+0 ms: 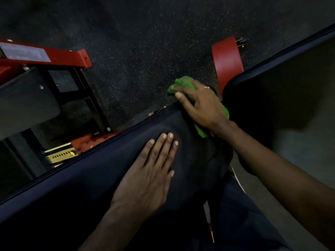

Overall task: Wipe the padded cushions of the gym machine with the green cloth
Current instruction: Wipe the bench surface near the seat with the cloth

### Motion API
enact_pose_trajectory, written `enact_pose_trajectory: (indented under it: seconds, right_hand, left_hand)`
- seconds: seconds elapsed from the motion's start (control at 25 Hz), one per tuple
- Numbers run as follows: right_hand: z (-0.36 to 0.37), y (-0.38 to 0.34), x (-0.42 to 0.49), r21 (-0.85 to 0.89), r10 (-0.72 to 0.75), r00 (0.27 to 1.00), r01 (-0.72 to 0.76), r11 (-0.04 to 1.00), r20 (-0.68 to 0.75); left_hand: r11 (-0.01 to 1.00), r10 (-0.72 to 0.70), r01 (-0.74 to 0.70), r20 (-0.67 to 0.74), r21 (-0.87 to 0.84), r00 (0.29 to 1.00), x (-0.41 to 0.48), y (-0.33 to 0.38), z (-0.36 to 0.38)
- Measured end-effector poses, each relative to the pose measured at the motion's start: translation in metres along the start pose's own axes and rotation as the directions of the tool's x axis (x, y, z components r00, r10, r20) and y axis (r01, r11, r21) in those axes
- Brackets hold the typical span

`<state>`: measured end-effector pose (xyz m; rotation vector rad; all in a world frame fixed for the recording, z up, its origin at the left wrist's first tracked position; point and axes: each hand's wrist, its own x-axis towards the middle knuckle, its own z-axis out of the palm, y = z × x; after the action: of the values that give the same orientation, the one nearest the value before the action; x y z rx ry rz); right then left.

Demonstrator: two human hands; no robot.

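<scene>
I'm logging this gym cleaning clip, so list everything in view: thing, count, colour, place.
Padded vinyl cushions: two, black; long cushion across centre, second cushion at right.
Crumpled green cloth: one, at the long cushion's upper end, under the right hand.
Painted metal machine frame: red, upper left; red bracket upper centre-right.
Speckled rubber floor: black, top.
Left hand: flat on the long cushion.
Right hand: pressing the cloth, ring on one finger.

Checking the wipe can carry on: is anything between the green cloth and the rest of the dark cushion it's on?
Only the left hand, resting flat on the cushion below the green cloth that the right hand presses at the cushion's upper edge.
</scene>
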<state>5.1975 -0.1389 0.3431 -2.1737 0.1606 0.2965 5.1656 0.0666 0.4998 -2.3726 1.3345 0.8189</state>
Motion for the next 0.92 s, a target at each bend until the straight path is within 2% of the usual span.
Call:
enact_pose_trajectory:
  seconds: [0.08, 0.12, 0.2, 0.28, 0.4, 0.48, 0.56, 0.64, 0.68, 0.76, 0.84, 0.92]
  right_hand:
    - [-0.002, 0.009, 0.006, 0.018, 0.162, 0.985, -0.161, 0.987, -0.066]
    - [0.0, 0.0, 0.006, 0.003, 0.139, 0.987, -0.139, 0.99, -0.08]
    - [0.006, -0.036, 0.001, 0.014, -0.059, 0.997, 0.06, 0.998, -0.045]
    - [0.01, -0.075, -0.004, 0.033, -0.264, 0.963, 0.262, 0.964, 0.049]
    - [0.005, -0.087, -0.005, -0.007, -0.4, 0.909, 0.403, 0.915, 0.122]
    - [0.004, -0.059, -0.003, -0.006, -0.324, 0.939, 0.326, 0.945, 0.119]
    - [0.001, -0.034, 0.001, -0.055, -0.118, 0.992, 0.121, 0.991, 0.048]
    - [0.0, -0.03, 0.002, -0.082, 0.038, 0.999, -0.038, 0.996, -0.006]
    - [0.001, -0.043, 0.003, -0.065, 0.011, 1.0, -0.011, 0.998, -0.001]
    - [0.003, -0.092, 0.004, 0.006, -0.16, 0.985, 0.16, 0.987, 0.063]
    - [0.01, -0.146, -0.002, 0.094, -0.349, 0.927, 0.339, 0.936, 0.14]
    - [0.015, -0.177, -0.006, 0.091, -0.461, 0.877, 0.452, 0.887, 0.138]
  left_hand:
    - [1.0, 0.007, -0.008, 0.021, 0.019, 1.0, -0.002, 0.001, 0.0]
    - [1.0, 0.008, -0.008, 0.024, 0.021, 1.0, -0.002, 0.001, 0.0]
    - [1.0, 0.004, -0.004, 0.016, 0.012, 1.0, 0.0, 0.0, -0.001]
    - [1.0, 0.014, -0.014, 0.027, -0.001, 1.0, 0.004, 0.0, -0.006]
    - [0.997, -0.006, 0.011, 0.065, -0.077, 0.998, -0.018, -0.002, -0.016]
    - [0.995, -0.022, 0.028, 0.057, -0.098, 0.998, -0.053, -0.007, -0.021]
    - [0.999, -0.013, 0.015, 0.055, -0.042, 0.998, -0.085, -0.013, -0.021]
    - [1.0, -0.004, 0.004, 0.071, -0.009, 0.997, -0.095, -0.013, -0.018]
    - [1.0, -0.004, 0.004, 0.074, -0.004, 0.997, -0.094, -0.012, -0.018]
    - [1.0, 0.001, -0.002, 0.074, 0.011, 0.997, -0.087, -0.011, -0.018]
    - [1.0, -0.016, 0.015, 0.077, 0.009, 0.997, -0.086, -0.011, -0.019]
    - [1.0, -0.023, 0.024, 0.071, -0.008, 0.997, -0.087, -0.011, -0.02]
